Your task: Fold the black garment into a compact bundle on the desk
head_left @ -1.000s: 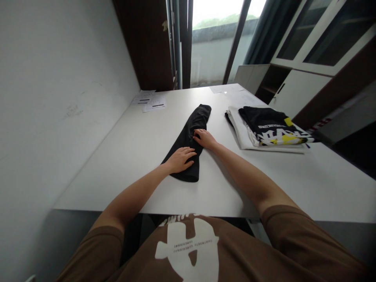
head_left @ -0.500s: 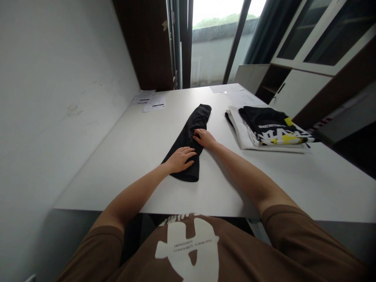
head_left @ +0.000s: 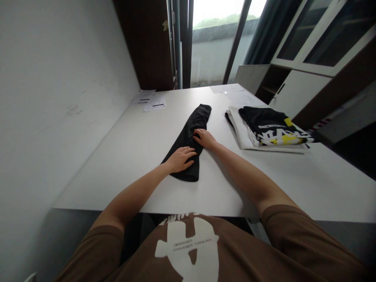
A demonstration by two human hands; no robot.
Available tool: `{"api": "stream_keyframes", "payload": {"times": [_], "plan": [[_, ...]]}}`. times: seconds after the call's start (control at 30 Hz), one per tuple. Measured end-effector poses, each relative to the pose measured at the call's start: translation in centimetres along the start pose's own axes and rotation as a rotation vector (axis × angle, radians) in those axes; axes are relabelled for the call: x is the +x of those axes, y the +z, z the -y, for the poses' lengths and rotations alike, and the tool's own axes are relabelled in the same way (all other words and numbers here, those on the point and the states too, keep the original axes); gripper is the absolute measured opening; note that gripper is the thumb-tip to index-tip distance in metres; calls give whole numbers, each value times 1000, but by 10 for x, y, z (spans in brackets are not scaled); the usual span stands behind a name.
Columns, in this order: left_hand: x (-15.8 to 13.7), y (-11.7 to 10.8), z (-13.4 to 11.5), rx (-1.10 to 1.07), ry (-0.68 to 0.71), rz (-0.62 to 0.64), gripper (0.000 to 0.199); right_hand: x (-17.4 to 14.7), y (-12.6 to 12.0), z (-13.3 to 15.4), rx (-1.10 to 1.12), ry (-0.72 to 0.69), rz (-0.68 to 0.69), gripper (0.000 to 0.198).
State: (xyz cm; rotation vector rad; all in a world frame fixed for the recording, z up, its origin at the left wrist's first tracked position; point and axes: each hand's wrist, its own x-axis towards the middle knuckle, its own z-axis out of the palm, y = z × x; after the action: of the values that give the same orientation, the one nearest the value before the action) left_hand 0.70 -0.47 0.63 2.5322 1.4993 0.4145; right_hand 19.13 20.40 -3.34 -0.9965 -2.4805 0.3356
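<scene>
A: Why do both palms lie on the black folded garment (head_left: 189, 141)?

B: It looks pinned flat. The left hand (head_left: 179, 159) rests open on its near end, the right hand (head_left: 205, 138) open at its middle; neither grips. The strip lies mid-table, angled far-right.

A: Room around it?

B: Bare white table (head_left: 132, 156) to the left; the stack of folded T-shirts (head_left: 268, 127) sits apart on the right, papers (head_left: 149, 100) far-left.

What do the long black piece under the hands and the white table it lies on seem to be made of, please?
The black garment looks like soft matte knit fabric: it lies limp in a folded strip, and the left hand and right hand rest flat on it. The table looks like smooth laminate or painted board, with a faint even sheen.
</scene>
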Motion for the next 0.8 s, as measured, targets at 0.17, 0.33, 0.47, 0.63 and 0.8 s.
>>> {"api": "stream_keyframes", "payload": {"times": [0.17, 0.33, 0.47, 0.63, 0.8], "plan": [[0, -1, 0, 2, 10, -7, 46, 0, 1, 0, -2, 2, -8, 26], [0, 1, 0, 31, -8, -11, 48, 0, 0, 0, 0, -1, -6, 28], [0, 5, 3, 54, -50, -44, 48, -1, 0, 0, 0, -5, -3, 28], [-2, 5, 16, 91, -174, -75, 49, -1, 0, 2, -19, 13, -2, 31], [-3, 8, 32, 104, -344, -64, 56, -1, -1, 5, -53, 117, 31, 41]]}}
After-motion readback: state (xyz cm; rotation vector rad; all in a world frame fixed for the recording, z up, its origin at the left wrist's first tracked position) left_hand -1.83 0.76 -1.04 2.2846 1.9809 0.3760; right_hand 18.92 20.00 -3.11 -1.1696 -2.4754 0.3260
